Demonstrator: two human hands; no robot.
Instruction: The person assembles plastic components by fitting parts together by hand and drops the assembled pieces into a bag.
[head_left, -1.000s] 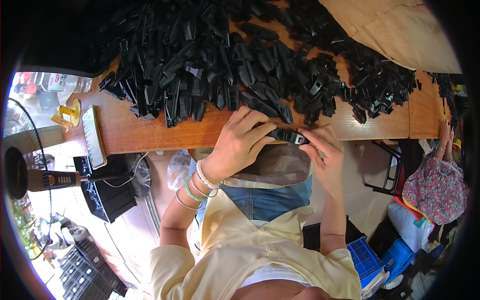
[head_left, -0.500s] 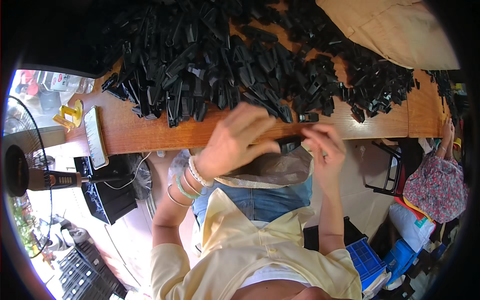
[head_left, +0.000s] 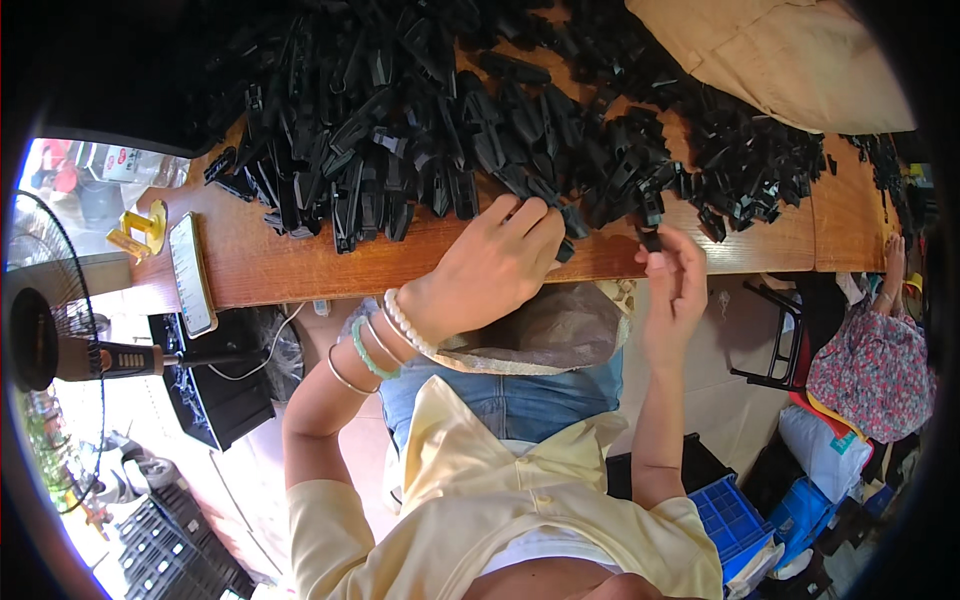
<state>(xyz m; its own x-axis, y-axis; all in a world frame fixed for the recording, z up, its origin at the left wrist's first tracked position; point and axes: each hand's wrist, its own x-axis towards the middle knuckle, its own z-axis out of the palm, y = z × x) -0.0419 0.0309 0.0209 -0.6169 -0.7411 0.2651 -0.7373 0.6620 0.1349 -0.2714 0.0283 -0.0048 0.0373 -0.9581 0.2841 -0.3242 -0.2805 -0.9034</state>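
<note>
My left hand [head_left: 500,258], with beaded bracelets at its wrist, is at the near edge of a heap of long black plastic parts [head_left: 385,150]. Its fingers curl round one long black plastic part [head_left: 567,232], mostly covered by the hand. To the right, my right hand [head_left: 676,272] pinches a small black plastic part [head_left: 650,238] between thumb and fingers, beside a heap of smaller black parts [head_left: 750,165]. Below both hands, an open woven bag [head_left: 560,335] spreads its mouth over my lap at the table edge.
The wooden table [head_left: 290,270] bears a phone [head_left: 190,270] and a yellow tape dispenser-like object [head_left: 145,230] on the left. A fan [head_left: 50,345] stands beyond them. Tan cloth [head_left: 780,65] lies at the far right. Another person [head_left: 870,370] sits on the right, near a blue crate [head_left: 740,525].
Both hands have moved from above the bag to the heaps and closed on black parts. The black part seen at the bag's mouth before is out of sight.
</note>
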